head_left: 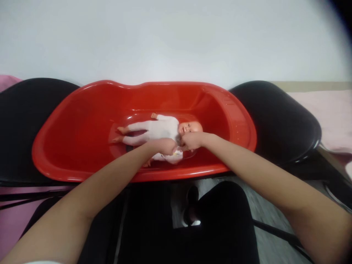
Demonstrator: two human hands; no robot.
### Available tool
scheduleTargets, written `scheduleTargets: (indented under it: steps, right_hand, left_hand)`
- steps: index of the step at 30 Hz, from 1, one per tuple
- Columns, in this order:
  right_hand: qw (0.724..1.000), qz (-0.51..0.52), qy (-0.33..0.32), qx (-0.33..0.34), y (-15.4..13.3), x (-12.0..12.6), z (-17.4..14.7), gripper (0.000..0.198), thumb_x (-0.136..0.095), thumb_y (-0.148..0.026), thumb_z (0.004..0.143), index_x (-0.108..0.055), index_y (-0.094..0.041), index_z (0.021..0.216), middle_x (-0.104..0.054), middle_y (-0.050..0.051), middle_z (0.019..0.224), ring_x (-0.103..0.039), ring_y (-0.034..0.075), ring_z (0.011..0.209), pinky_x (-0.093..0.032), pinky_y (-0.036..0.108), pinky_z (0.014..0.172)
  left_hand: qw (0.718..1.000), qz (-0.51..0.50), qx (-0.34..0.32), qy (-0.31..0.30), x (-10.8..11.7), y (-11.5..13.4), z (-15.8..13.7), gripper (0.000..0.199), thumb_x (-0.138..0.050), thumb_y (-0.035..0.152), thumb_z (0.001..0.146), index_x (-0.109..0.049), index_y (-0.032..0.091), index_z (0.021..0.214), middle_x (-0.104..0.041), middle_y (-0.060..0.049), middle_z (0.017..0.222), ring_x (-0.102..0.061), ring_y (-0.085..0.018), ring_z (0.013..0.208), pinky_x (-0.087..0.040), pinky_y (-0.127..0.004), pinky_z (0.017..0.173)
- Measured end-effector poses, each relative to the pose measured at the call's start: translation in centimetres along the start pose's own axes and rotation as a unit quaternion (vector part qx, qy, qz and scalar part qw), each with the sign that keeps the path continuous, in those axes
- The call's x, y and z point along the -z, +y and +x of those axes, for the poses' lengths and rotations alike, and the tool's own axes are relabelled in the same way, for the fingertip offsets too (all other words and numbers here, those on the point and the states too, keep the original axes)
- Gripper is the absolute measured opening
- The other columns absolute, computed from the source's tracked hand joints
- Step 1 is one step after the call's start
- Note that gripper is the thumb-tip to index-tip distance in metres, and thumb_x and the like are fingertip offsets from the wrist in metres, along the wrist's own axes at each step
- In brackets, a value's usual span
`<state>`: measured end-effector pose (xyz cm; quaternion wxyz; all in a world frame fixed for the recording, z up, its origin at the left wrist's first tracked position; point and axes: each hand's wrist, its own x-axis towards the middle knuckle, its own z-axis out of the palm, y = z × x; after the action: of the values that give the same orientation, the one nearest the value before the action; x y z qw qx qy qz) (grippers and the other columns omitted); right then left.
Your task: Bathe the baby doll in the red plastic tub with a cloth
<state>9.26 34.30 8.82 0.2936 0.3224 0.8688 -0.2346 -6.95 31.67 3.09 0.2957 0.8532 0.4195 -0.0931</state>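
Observation:
A baby doll [162, 129] in white clothing lies on its back in a red baby bathtub [68, 132], with its head [195, 127] to the right and bare feet to the left. My left hand [166, 146] is closed at the doll's near shoulder, with white fabric at its fingertips. Right beside it, my right hand [191, 140] is closed at the neckline, just under the doll's chin. Both sets of fingers meet at the white clothing, where a small yellowish mark shows. My hands hide part of the neck and shoulder, and the exact grip is blurred.
The tub rests across black chair seats, one on the left [30, 121] and one on the right [277, 124]. A pale wall [176, 40] rises behind it. Pink surfaces show at both sides. My dark-clothed legs [225, 220] are below the near rim.

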Motion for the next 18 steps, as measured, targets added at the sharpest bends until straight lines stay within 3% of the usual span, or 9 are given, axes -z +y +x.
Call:
scheduleTargets:
  steps: [4,6,8,10,13,15,18]
  right_hand:
    - [1.0,0.016,-0.015,-0.002,-0.1,0.3,-0.4,0.031,-0.052,-0.033,0.088,-0.074,-0.011,0.091,-0.072,0.006,0.075,-0.063,0.013,0.067,-0.039,0.026,0.082]
    - [0.999,0.028,-0.024,-0.011,-0.4,0.6,-0.8,0.03,-0.052,-0.029,0.088,-0.074,-0.009,0.093,-0.073,0.008,0.079,-0.064,0.015,0.069,-0.041,0.026,0.08]
    - [0.998,0.034,-0.039,-0.02,-0.6,0.8,-1.1,0.028,-0.054,-0.028,0.088,-0.074,-0.008,0.093,-0.073,0.01,0.08,-0.065,0.016,0.072,-0.041,0.028,0.082]
    - [0.997,0.031,-0.058,-0.028,-0.7,0.9,-1.1,0.027,-0.057,-0.028,0.087,-0.075,-0.008,0.091,-0.073,0.01,0.082,-0.066,0.018,0.076,-0.04,0.03,0.087]
    - [0.996,0.02,-0.073,-0.038,-0.4,0.8,-0.9,0.028,-0.06,-0.029,0.086,-0.074,-0.007,0.095,-0.073,0.011,0.085,-0.067,0.019,0.081,-0.04,0.032,0.091]
    - [0.995,0.036,-0.086,-0.047,0.0,0.5,-0.7,0.03,-0.062,-0.032,0.085,-0.074,-0.007,0.099,-0.073,0.011,0.087,-0.067,0.02,0.082,-0.042,0.032,0.089]
    - [0.988,0.088,-0.118,-0.053,0.7,0.1,-0.4,0.036,-0.063,-0.036,0.085,-0.072,-0.007,0.104,-0.073,0.011,0.09,-0.067,0.019,0.079,-0.047,0.028,0.077]
  left_hand:
    - [0.988,0.087,-0.068,-0.107,-0.4,0.6,0.3,0.008,-0.054,0.016,0.073,-0.058,0.015,0.066,-0.06,-0.004,0.065,-0.045,-0.014,0.056,-0.035,-0.027,0.059]
    - [0.991,0.053,-0.069,-0.1,0.2,0.4,0.1,0.006,-0.054,0.019,0.073,-0.058,0.016,0.069,-0.061,-0.003,0.067,-0.047,-0.014,0.058,-0.036,-0.026,0.058]
    - [0.999,0.008,-0.029,-0.019,1.3,-0.3,-0.4,0.009,-0.053,0.023,0.073,-0.06,0.018,0.077,-0.062,-0.002,0.071,-0.051,-0.015,0.061,-0.037,-0.026,0.059]
    - [0.991,-0.007,0.04,0.131,2.6,-1.3,-1.1,0.013,-0.052,0.024,0.074,-0.059,0.019,0.083,-0.063,-0.002,0.075,-0.054,-0.017,0.066,-0.038,-0.028,0.061]
    - [0.931,0.0,0.141,0.336,3.9,-2.6,-1.7,0.014,-0.051,0.024,0.078,-0.057,0.019,0.089,-0.062,-0.003,0.08,-0.056,-0.019,0.073,-0.04,-0.029,0.066]
    - [0.903,-0.009,0.176,0.391,4.1,-2.9,-1.8,0.016,-0.049,0.025,0.081,-0.057,0.019,0.095,-0.063,-0.004,0.084,-0.057,-0.02,0.077,-0.041,-0.031,0.069]
    - [0.917,-0.022,0.166,0.363,3.6,-2.6,-1.4,0.025,-0.048,0.026,0.085,-0.057,0.019,0.107,-0.065,-0.004,0.09,-0.059,-0.02,0.081,-0.044,-0.032,0.073]
